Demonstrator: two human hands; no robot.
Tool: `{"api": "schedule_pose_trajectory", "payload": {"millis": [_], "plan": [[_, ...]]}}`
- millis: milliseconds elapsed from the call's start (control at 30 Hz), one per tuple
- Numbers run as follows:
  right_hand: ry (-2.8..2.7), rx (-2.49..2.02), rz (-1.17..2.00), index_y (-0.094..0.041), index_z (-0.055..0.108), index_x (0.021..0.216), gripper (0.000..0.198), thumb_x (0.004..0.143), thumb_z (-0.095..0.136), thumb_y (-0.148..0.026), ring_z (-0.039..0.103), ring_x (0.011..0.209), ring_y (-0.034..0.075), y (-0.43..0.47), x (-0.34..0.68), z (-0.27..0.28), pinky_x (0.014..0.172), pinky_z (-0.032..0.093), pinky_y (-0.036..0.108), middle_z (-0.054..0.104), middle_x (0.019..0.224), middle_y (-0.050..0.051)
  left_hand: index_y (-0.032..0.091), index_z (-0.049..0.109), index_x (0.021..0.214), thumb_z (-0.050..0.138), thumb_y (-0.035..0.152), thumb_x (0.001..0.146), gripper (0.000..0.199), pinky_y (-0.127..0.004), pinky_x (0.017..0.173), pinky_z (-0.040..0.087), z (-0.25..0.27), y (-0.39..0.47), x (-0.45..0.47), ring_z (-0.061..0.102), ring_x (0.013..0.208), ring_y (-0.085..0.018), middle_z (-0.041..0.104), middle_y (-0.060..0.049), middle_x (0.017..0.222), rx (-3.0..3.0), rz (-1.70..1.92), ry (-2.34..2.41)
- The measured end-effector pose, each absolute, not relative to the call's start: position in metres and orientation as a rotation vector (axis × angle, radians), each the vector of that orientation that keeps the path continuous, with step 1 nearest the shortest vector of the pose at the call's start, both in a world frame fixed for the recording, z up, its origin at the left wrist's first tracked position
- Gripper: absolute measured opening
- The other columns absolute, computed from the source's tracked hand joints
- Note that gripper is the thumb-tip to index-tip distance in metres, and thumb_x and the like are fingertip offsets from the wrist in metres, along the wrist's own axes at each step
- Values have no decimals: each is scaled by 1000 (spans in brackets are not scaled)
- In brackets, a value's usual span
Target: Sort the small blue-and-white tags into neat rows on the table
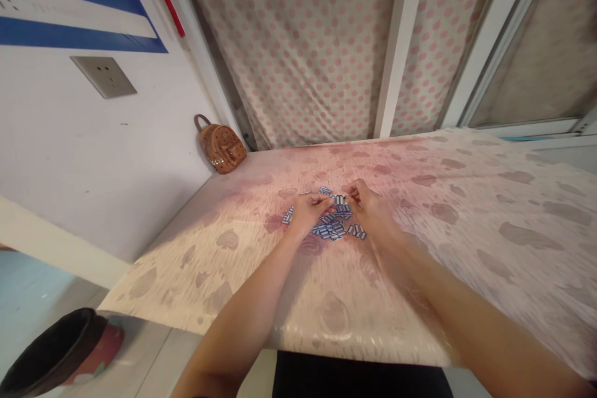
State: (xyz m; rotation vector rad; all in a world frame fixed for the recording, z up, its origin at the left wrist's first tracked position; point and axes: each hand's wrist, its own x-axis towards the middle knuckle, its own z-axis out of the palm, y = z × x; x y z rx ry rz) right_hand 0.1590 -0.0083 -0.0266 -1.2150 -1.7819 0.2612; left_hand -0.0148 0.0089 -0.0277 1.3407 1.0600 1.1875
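Pile of little blue-and-white pieces (330, 229) sits at the person's 12 o'clock on the patterned tablecloth (443, 211). Left hand (308, 211) is at the pile's 9, right hand (369, 206) around its 2, fingers curled on both; honestly can't tell if either grips a piece. Brown mini backpack (222, 146)'s off at 10.

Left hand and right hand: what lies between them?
In the head view, small blue-and-white pieces lie between the left hand and the right hand; more are spread loosely nearer the wearer on the patterned tablecloth.
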Motion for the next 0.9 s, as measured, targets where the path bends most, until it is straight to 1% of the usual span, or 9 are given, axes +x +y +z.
{"api": "schedule_pose_trajectory", "payload": {"millis": [167, 267, 333, 400, 467, 633, 800, 867, 900], "plan": [[-1801, -1162, 306, -23, 49, 97, 10, 88, 46, -21, 63, 76, 20, -8, 157, -28, 69, 47, 30, 63, 81, 3, 13, 79, 84, 79, 34, 73, 23, -25, 66, 53, -28, 8, -15, 69, 65, -15, 75, -5, 74, 1327, 1164, 1026], [-1794, -1162, 307, -23, 50, 99, 12, 87, 47, -20, 62, 76, 20, -8, 157, -29, 70, 48, 31, 62, 82, 3, 13, 79, 83, 78, 31, 74, 20, -24, 65, 53, -27, 8, -15, 68, 64, -14, 75, -5, 73, 1306, 1167, 1034], [-1806, -1165, 277, -22, 53, 106, 20, 86, 52, -22, 62, 79, 20, -8, 159, -28, 72, 49, 32, 61, 88, 5, 13, 78, 80, 77, 29, 75, 17, -23, 64, 52, -25, 7, -15, 67, 62, -14, 75, -5, 70, 1296, 1178, 1053], [-1853, -1162, 231, -22, 54, 117, 33, 84, 58, -24, 62, 84, 21, -7, 162, -27, 75, 50, 35, 60, 97, 6, 13, 78, 78, 75, 26, 76, 13, -23, 63, 52, -21, 6, -16, 66, 60, -13, 73, -4, 67, 1289, 1174, 1074], [-1933, -1142, 199, -23, 56, 121, 37, 84, 61, -25, 61, 89, 23, -6, 165, -26, 79, 51, 37, 58, 104, 8, 14, 78, 76, 74, 23, 77, 10, -23, 64, 52, -17, 4, -17, 66, 59, -12, 73, -2, 65, 1273, 1161, 1082], [-2038, -1133, 200, -24, 65, 111, 23, 88, 58, -25, 61, 90, 23, -5, 167, -23, 82, 50, 37, 59, 104, 8, 15, 77, 76, 73, 21, 77, 8, -23, 67, 52, -11, -1, -17, 65, 61, -12, 73, -2, 66, 1225, 1131, 1068], [-1987, -1188, 244, -24, 64, 114, 28, 87, 60, -25, 62, 90, 22, -4, 169, -22, 82, 49, 34, 62, 104, 7, 14, 77, 76, 73, 22, 77, 9, -25, 69, 54, -14, 3, -19, 67, 62, -13, 73, -3, 67, 1220, 1148, 1090], [-1931, -1249, 229, -22, 65, 110, 26, 86, 55, -20, 62, 88, 20, -2, 174, -21, 80, 48, 32, 64, 100, 7, 14, 76, 75, 72, 22, 77, 9, -26, 68, 54, -14, 6, -21, 68, 63, -14, 74, -3, 68, 1210, 1190, 1141], [-1917, -1282, 219, -21, 66, 104, 24, 85, 52, -17, 62, 87, 20, -1, 176, -21, 80, 48, 31, 65, 98, 6, 14, 76, 75, 72, 22, 77, 10, -26, 67, 54, -14, 7, -23, 68, 64, -15, 74, -4, 68, 1206, 1216, 1168]]}}
